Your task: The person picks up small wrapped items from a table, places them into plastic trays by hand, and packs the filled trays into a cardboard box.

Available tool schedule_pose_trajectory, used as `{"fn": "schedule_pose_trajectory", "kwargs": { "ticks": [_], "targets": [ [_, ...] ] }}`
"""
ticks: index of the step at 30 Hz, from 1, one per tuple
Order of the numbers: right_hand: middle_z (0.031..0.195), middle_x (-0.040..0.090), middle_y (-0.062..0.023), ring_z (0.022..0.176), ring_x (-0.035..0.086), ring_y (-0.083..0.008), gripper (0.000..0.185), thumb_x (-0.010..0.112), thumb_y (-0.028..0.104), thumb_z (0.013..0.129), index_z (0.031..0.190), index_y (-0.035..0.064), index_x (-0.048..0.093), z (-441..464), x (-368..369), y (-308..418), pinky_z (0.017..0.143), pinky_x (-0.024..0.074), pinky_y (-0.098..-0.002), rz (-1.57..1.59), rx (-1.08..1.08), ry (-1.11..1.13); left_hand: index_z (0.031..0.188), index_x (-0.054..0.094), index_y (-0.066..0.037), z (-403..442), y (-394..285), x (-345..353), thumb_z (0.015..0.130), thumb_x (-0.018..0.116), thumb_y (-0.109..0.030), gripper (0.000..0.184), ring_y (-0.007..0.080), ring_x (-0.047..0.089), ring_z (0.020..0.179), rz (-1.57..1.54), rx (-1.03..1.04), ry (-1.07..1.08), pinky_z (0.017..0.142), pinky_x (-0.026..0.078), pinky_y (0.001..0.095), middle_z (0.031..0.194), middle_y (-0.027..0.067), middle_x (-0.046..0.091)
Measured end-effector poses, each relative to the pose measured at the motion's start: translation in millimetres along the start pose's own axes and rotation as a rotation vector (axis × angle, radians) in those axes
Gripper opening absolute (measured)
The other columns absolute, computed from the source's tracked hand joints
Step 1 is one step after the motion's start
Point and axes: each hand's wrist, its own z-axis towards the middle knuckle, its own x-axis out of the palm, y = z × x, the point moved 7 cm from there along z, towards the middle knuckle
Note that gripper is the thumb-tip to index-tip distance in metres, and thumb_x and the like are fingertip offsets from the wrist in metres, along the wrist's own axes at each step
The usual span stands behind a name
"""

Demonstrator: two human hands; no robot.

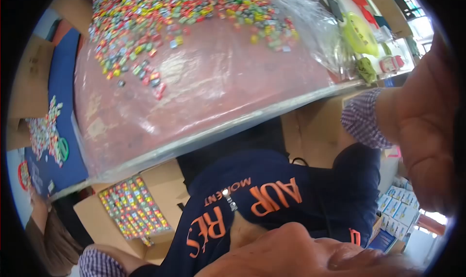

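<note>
Right hand: up it loomed (432, 131), huge and blurred beside the camera, well apart from the table; whether its fingers were spread or pinching anything, I couldn't tell.
Left hand: out of sight, only a checked cuff (99, 263) showing low down, so no telling its state either.
Wrapped pieces: there they were, a bright heap (160, 7) across the far side of the table (189, 97), stragglers trailing nearer.
Slippery film: that glossy clear sheet (310, 29) looked risky; one tug on its crumpled end could have dragged pieces along or tipped some off.
Raised arm: a careless swing might have knocked the camera or caught the yellow-green basin (359, 34).
Near edge: the person's torso stood close, a cardboard carton (90, 214) just beside, likely crowding any step leftward.
Blue surface: on it (63, 78) lay another heap (43, 131), a co-worker's hand (39, 204) near.
</note>
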Motion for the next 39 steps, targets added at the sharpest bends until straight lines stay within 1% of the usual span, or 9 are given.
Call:
{"fn": "schedule_pose_trajectory", "kwargs": {
  "ticks": [15,21,24,25,27,28,30,33,39],
  "targets": [
    [0.127,0.055,-0.0121,0.116,0.053,-0.0311,0.042,0.053,0.034,0.093,0.129,0.0125,0.053,-19,-12,2,0.094,0.0468,-0.0474,0.022,0.049,-0.017,0.123,0.036,0.002,-120,90,80,0.092,0.038,-0.018,0.037,0.0272,0.041,0.118,0.212,-0.545,0.141,0.099,0.033,0.0362,0.125,0.0169,0.042],
    [0.125,0.057,-0.0117,0.117,0.052,-0.0314,0.04,0.053,0.033,0.093,0.127,0.013,0.055,-8,20,-25,0.094,0.0467,-0.0481,0.041,-0.174,-0.08,0.131,0.035,0.002,-144,119,98,0.094,0.038,-0.019,0.042,0.0273,0.04,0.124,0.432,-0.533,0.155,0.104,0.032,0.0368,0.132,0.0179,0.042],
    [0.122,0.06,-0.013,0.113,0.056,-0.0227,0.037,0.044,0.007,0.093,0.129,0.0002,0.05,-77,33,-133,0.095,0.0439,-0.036,-0.287,0.635,-0.143,0.135,0.034,0.002,-164,133,89,0.096,0.038,-0.019,0.045,0.0274,0.04,0.126,0.544,-0.558,0.165,0.106,0.031,0.0372,0.136,0.0184,0.042],
    [0.117,0.06,-0.0135,0.106,0.059,-0.0191,0.038,0.054,0.019,0.093,0.128,0.0025,0.051,-117,33,-180,0.088,0.0463,-0.0318,-0.388,0.809,-0.146,0.137,0.034,0.002,-168,134,77,0.096,0.038,-0.019,0.046,0.0275,0.04,0.127,0.6,-0.572,0.21,0.107,0.03,0.0373,0.138,0.0186,0.042],
    [0.124,0.056,-0.0185,0.111,0.055,-0.0336,0.045,0.053,0.02,0.091,0.131,0.0018,0.047,-192,32,-261,0.097,0.0416,-0.0394,-0.765,0.844,0.056,0.14,0.033,0.002,-175,147,68,0.097,0.038,-0.02,0.048,0.0275,0.04,0.129,0.696,-0.581,0.23,0.109,0.03,0.0375,0.14,0.0189,0.042],
    [0.124,0.056,-0.0185,0.111,0.055,-0.0336,0.045,0.053,0.02,0.091,0.131,0.0018,0.047,-206,37,-278,0.097,0.0416,-0.0394,-0.771,0.816,0.038,0.142,0.029,0.003,-218,176,71,0.095,0.042,-0.016,0.052,0.0323,0.029,0.137,0.912,-0.822,0.445,0.113,0.019,0.0401,0.147,0.0203,0.031],
    [0.132,0.047,-0.0218,0.121,0.045,-0.0377,0.05,0.056,0.033,0.088,0.128,0.0042,0.05,-231,48,-306,0.098,0.0381,-0.0484,-0.97,0.853,-0.022,0.144,0.024,0.003,-344,236,65,0.094,0.046,-0.027,0.062,0.0357,0.023,0.139,0.858,-0.893,0.62,0.114,0.017,0.043,0.149,0.0223,0.026],
    [0.141,0.034,-0.0264,0.131,0.031,-0.0438,0.06,0.055,0.049,0.086,0.129,0.007,0.049,-218,77,-325,0.101,0.0264,-0.0623,-1.108,0.954,0.012,0.145,0.022,0.0,-349,242,136,0.091,0.05,-0.041,0.073,0.04,0.024,0.137,1.081,-1.11,1.029,0.112,0.019,0.0468,0.148,0.0249,0.026],
    [0.139,0.04,-0.0209,0.132,0.032,-0.0382,0.057,0.055,0.047,0.086,0.13,0.0114,0.05,-149,185,-325,0.101,0.0246,-0.0636,-0.741,0.835,0.134,0.144,0.027,-0.004,-328,279,224,0.087,0.058,-0.037,0.073,0.0422,0.027,0.135,0.792,-0.821,0.779,0.11,0.023,0.0494,0.144,0.0279,0.03]
  ]
}}
